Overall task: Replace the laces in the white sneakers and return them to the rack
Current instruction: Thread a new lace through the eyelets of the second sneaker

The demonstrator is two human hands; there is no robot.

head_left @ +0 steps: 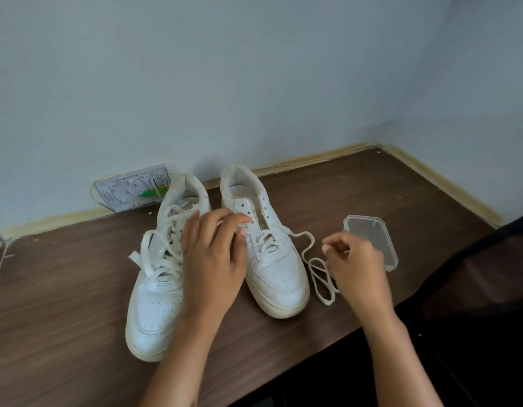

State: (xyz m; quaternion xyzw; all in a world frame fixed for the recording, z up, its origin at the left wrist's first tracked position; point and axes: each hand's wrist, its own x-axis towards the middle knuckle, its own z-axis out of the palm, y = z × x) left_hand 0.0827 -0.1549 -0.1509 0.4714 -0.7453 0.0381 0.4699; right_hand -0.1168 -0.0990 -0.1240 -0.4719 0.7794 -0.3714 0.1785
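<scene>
White lace (319,277) trails from the right sneaker (272,259); left hand (213,259) pinches at its eyelets, right hand (357,265) loosely curled; feeding it flat looks wisest.

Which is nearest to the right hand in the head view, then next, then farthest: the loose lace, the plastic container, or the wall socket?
From the right hand:
1. Loose lace, touching its left side on the table.
2. Plastic container, just behind the hand.
3. Wall socket, far left, on the wall behind the sneakers.

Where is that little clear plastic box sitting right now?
In the head view, the clear plastic box lies on the brown table, on the right side, just beyond the right hand and right of the half-laced sneaker.
</scene>
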